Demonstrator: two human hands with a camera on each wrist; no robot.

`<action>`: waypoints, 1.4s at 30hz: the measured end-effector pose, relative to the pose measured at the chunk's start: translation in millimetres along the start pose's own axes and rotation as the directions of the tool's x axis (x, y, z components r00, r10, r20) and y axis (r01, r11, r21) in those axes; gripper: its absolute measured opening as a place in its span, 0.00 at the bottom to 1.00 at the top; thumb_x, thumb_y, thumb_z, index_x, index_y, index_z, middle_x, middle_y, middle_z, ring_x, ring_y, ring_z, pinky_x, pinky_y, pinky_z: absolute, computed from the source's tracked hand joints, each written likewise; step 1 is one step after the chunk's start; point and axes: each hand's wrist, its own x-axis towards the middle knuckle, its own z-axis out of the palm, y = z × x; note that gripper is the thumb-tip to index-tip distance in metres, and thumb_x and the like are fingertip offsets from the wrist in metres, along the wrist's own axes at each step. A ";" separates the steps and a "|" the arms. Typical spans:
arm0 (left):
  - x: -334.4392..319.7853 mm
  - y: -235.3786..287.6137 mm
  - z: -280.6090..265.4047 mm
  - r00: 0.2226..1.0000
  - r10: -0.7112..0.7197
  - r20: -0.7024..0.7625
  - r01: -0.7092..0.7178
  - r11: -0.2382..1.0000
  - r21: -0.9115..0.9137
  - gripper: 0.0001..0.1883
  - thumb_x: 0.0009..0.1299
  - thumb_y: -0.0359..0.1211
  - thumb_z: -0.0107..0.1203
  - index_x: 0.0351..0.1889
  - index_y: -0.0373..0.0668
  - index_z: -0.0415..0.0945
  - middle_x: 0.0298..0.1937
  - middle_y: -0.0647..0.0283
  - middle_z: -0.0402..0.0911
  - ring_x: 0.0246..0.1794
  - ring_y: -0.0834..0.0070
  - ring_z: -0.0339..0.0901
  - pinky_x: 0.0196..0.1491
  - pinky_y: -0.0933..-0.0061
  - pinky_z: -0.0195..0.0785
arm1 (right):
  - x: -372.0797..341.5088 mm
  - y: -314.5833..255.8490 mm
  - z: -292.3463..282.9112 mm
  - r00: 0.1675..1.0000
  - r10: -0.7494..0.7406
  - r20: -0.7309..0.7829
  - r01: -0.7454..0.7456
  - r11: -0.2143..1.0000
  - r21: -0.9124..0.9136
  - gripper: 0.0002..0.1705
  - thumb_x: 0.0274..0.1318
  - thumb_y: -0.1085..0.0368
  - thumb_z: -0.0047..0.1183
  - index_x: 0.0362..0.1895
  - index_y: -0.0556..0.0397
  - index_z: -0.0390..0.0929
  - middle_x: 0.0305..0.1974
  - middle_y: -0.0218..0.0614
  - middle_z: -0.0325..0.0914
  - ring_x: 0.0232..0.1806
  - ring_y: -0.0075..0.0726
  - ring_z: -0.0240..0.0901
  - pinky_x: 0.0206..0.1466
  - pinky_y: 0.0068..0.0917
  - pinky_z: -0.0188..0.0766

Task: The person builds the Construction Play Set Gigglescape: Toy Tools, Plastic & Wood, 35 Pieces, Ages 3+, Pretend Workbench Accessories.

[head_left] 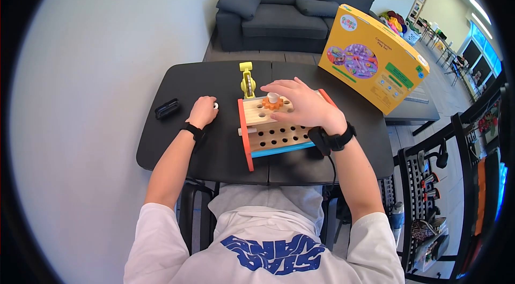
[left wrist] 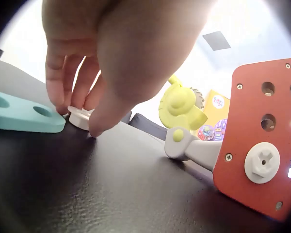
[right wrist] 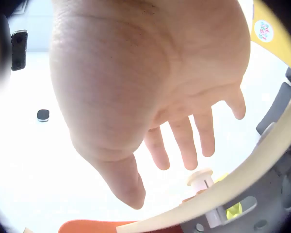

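My left hand (head_left: 203,111) pinches a small white round piece (left wrist: 79,118) low at the black table (head_left: 225,150). Beside it in the left wrist view lies a teal strip with holes (left wrist: 26,115). The right hand (head_left: 308,104) hovers over a wooden toy workbench (head_left: 284,136), its fingers spread and apart from one another. Just below those fingers, an orange gear (head_left: 272,104) with a white peg (head_left: 273,97) through it sits on the bench top. A white bolt head (left wrist: 262,163) shows on the bench's red side panel (left wrist: 252,111).
A yellow toy circular saw (head_left: 247,81) stands behind the bench's left end. At the table's left lies a black case (head_left: 167,108). A large yellow play-set box (head_left: 370,58) stands at the back right. Beyond the table is a dark sofa (head_left: 284,18).
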 end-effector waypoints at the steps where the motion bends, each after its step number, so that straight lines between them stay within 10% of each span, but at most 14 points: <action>1: 0.0 1.3 0.1 1.000 0.005 -0.022 -0.005 1.000 -0.006 0.22 0.63 0.32 0.68 0.55 0.35 0.83 0.56 0.47 0.84 0.56 0.49 0.81 0.63 0.57 0.73 | -2.2 -3.9 2.5 0.994 -0.048 -0.102 0.044 0.998 -0.046 0.34 0.59 0.53 0.64 0.69 0.43 0.74 0.65 0.44 0.74 0.70 0.52 0.67 0.78 0.50 0.56; 6: -10.7 16.3 -15.9 0.983 0.071 -0.170 -0.092 0.989 -0.118 0.19 0.62 0.30 0.70 0.52 0.36 0.84 0.50 0.50 0.85 0.52 0.56 0.84 0.60 0.63 0.77 | -6.6 -16.8 17.7 0.942 -0.128 -0.310 0.150 0.988 0.046 0.21 0.59 0.64 0.63 0.56 0.53 0.81 0.57 0.42 0.79 0.62 0.49 0.74 0.70 0.47 0.66; 12: -51.9 64.0 -55.1 0.967 0.027 -0.253 -0.221 0.581 -0.783 0.18 0.66 0.25 0.68 0.54 0.35 0.83 0.51 0.59 0.86 0.50 0.72 0.85 0.57 0.71 0.79 | -9.3 -31.9 28.7 0.924 -0.066 -0.376 0.153 0.966 0.208 0.14 0.60 0.70 0.60 0.51 0.56 0.82 0.46 0.41 0.83 0.45 0.42 0.83 0.47 0.33 0.79; 28: -93.6 122.1 -72.2 0.806 0.355 -0.474 -0.588 0.573 -0.571 0.24 0.60 0.26 0.71 0.57 0.40 0.84 0.58 0.55 0.86 0.61 0.62 0.83 0.65 0.67 0.74 | -16.2 -39.8 52.5 0.978 0.199 -0.058 -0.033 0.427 0.904 0.17 0.71 0.66 0.56 0.58 0.64 0.76 0.46 0.36 0.84 0.47 0.25 0.83 0.52 0.26 0.80; 37: -94.8 125.1 -80.8 0.778 0.437 -0.451 -0.628 0.570 -0.530 0.23 0.61 0.28 0.71 0.56 0.41 0.84 0.59 0.53 0.85 0.65 0.59 0.80 0.68 0.62 0.72 | -25.7 -46.2 56.6 0.948 0.242 -0.205 0.018 0.606 0.795 0.15 0.63 0.71 0.60 0.52 0.63 0.77 0.43 0.38 0.85 0.48 0.29 0.85 0.55 0.29 0.82; 42: -79.7 90.7 -65.0 0.946 0.059 -0.318 -0.305 0.491 -0.816 0.10 0.74 0.31 0.63 0.48 0.35 0.85 0.46 0.59 0.89 0.48 0.75 0.85 0.54 0.73 0.77 | -45.0 -39.1 61.3 0.975 0.132 -0.181 0.026 0.735 0.677 0.14 0.54 0.76 0.63 0.47 0.58 0.80 0.42 0.36 0.85 0.47 0.30 0.86 0.56 0.29 0.84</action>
